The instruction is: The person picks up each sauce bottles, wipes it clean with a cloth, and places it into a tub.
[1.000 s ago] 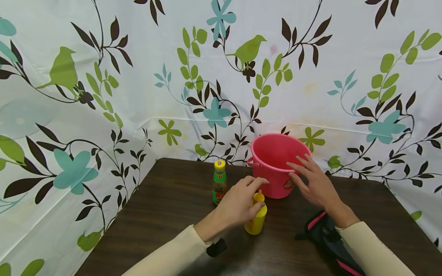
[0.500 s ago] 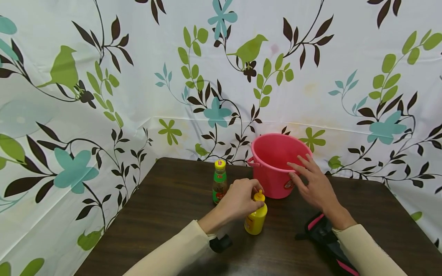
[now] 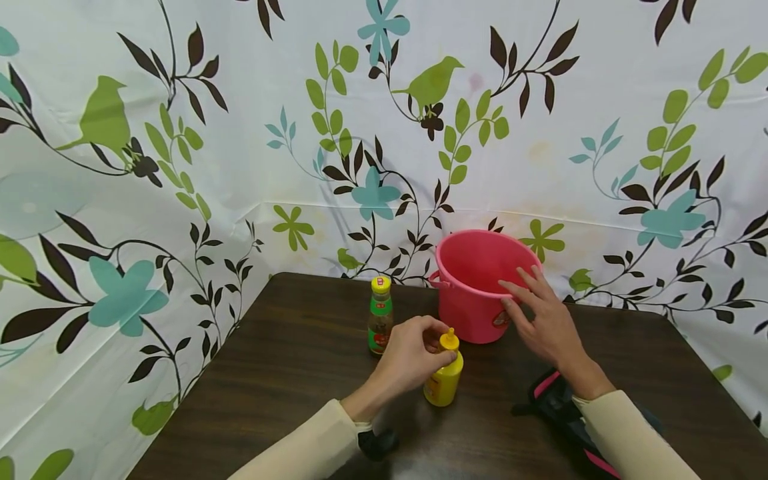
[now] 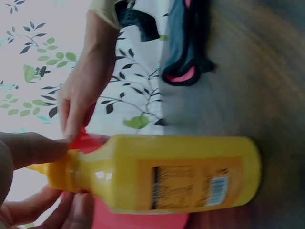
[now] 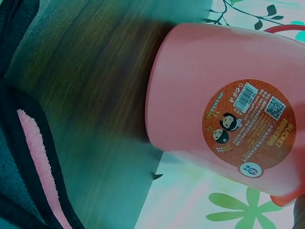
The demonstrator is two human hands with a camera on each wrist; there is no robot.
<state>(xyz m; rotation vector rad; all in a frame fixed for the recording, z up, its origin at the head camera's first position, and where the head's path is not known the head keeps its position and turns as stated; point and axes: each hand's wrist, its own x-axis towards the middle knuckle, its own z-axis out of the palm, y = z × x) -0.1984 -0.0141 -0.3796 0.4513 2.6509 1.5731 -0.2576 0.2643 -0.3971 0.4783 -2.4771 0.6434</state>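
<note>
A yellow squeeze bottle [image 3: 443, 385] with an orange label stands upright near the table's middle. My left hand [image 3: 414, 350] pinches its cap, thumb on one side and fingers on the other, as the left wrist view shows. Behind it is a pink plastic bucket [image 3: 471, 310], open side up, with a round sticker [image 5: 250, 126] on its wall. My right hand [image 3: 549, 327] holds the bucket's near right rim, fingers over the inside and thumb at the outside. In the right wrist view that hand is almost wholly hidden at the lower right edge.
A glass bottle [image 3: 381, 320] with a yellow cap and green label stands left of the bucket. Under my right forearm lies a dark fabric item [image 3: 561, 417] with pink trim. A patterned sheet [image 3: 336, 200] hangs behind the dark wooden table [image 3: 288, 347].
My left hand's fingers have closed from spread above the yellow bottle to a pinch on its cap. My right hand stays at the bucket's rim, and both bottles keep their places.
</note>
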